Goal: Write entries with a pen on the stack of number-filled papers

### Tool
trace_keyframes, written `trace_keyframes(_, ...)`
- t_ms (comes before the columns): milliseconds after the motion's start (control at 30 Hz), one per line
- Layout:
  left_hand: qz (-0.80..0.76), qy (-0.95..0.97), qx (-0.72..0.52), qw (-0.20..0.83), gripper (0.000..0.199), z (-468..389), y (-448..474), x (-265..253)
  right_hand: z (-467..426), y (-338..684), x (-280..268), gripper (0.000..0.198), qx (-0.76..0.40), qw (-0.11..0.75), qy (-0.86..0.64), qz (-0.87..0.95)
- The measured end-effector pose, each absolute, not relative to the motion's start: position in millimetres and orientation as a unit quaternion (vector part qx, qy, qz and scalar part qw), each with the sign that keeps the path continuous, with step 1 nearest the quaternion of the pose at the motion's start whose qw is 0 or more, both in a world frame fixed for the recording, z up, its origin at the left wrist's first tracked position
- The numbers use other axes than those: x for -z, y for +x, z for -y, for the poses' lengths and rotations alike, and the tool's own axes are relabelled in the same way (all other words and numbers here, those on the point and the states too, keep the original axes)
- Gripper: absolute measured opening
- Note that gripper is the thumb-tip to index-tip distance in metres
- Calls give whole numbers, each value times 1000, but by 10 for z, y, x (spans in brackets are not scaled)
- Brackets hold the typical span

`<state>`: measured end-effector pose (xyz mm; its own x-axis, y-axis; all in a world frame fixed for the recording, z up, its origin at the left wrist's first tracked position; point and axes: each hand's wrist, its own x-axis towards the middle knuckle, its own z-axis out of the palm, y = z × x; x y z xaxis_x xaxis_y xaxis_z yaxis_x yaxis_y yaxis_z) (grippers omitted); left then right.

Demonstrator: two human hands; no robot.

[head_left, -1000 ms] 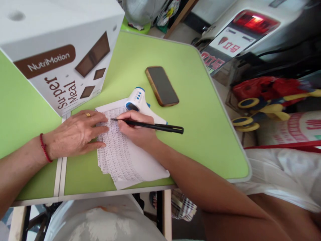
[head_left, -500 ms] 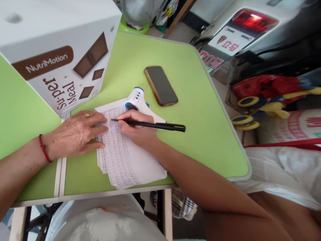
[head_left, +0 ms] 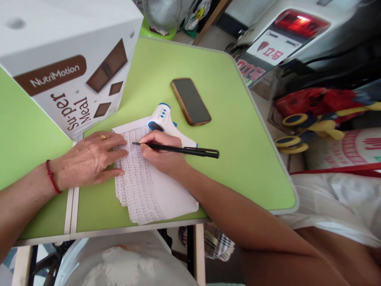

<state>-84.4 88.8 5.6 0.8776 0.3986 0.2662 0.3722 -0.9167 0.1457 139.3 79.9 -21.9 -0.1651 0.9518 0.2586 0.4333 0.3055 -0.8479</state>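
My left hand (head_left: 93, 161), with a gold ring and a red cord bracelet, lies flat with fingers apart. Its fingertips rest on the left edge of a stack of paper sheets (head_left: 175, 196) covered partly in dense handwriting. My right hand (head_left: 163, 153) is closed round a black pen (head_left: 190, 150) in a writing grip. The pen's tip points left, at the written lines near the top of the sheet; whether it touches the paper I cannot tell. Just behind my right hand lies a white and blue infrared thermometer (head_left: 160, 117), partly hidden by the hand.
A white NutriMotion box (head_left: 98, 47) stands at the left on the green table (head_left: 238, 159). Farther back lies a smartphone (head_left: 192, 101) in a brown case. Beyond the table's right edge are a white scooter (head_left: 268, 43) and a printed sack (head_left: 357, 149).
The pen's rear end has dipped and shifted very slightly left. My right hand otherwise stays nearly in place, and my left hand has not moved.
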Motion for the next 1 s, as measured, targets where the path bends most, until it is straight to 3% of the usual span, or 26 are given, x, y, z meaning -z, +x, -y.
trace_keyframes(1000, -206, 968, -133, 49, 33, -892, -848, -61, -811, 1381, 219, 7, -310, 427, -506, 683)
